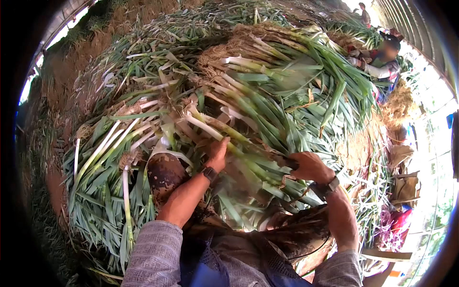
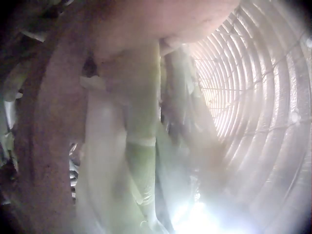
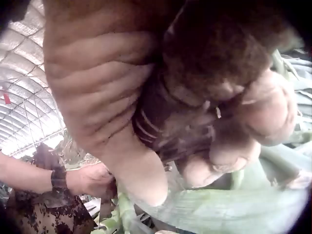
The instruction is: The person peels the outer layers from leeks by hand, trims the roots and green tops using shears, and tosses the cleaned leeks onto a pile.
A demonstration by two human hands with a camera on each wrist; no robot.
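Observation:
In the head view my left hand point(image 1: 217, 155) grips a leek point(image 1: 203, 125) around its shaft, white root end pointing up and left. The left wrist view shows the leek's pale green shaft point(image 2: 141, 119) close below the hand. My right hand point(image 1: 310, 167) is at the leafy end, fingers curled round a dark brown strip point(image 1: 286, 161) that resembles a withered leaf. In the right wrist view the curled fingers point(image 3: 234, 156) hide most of it. Green leek leaves point(image 3: 229, 209) pass just beneath that hand.
A big heap of leeks point(image 1: 296, 91) lies ahead, roots to the left. More leeks point(image 1: 107, 191) lie at left beside my knee point(image 1: 165, 174). Another person point(image 1: 385, 62) works at the far right. A curved ribbed roof point(image 3: 29, 92) arches overhead.

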